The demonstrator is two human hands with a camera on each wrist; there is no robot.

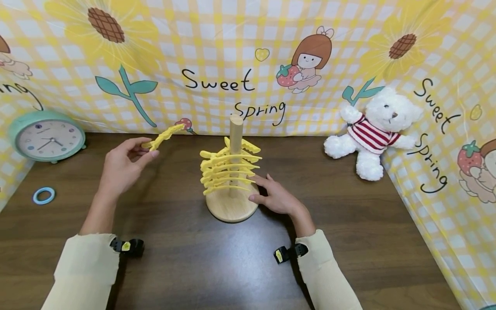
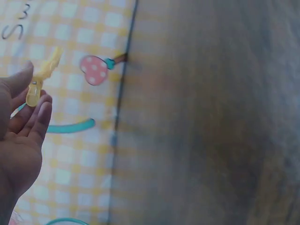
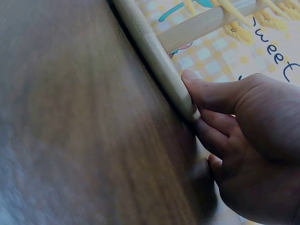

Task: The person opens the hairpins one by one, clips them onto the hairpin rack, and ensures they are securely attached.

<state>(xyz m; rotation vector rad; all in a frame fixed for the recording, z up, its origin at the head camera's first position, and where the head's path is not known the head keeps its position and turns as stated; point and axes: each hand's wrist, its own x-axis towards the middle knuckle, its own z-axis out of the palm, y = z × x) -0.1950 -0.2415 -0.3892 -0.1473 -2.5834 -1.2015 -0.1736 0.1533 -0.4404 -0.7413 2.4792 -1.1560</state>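
In the head view my left hand point(image 1: 125, 161) pinches a yellow plastic hair clip point(image 1: 164, 137) between thumb and fingers, raised at the left of a wooden stand. The left wrist view shows the clip point(image 2: 35, 91) with its jagged end pointing away. The stand has a round base point(image 1: 232, 212) and an upright post point(image 1: 236, 129). Several yellow clips point(image 1: 228, 161) jut from the post in a stack. My right hand point(image 1: 277, 196) holds the base's right edge. In the right wrist view the thumb lies at the rim point(image 3: 164, 70) and the fingers lie along its side.
A mint-green clock point(image 1: 46, 135) stands at the back left, with a blue ring point(image 1: 44, 195) on the dark wooden table point(image 1: 186, 267) before it. A white teddy bear point(image 1: 373, 133) sits at the back right. Checked cloth point(image 1: 217, 43) hangs behind and beside the table.
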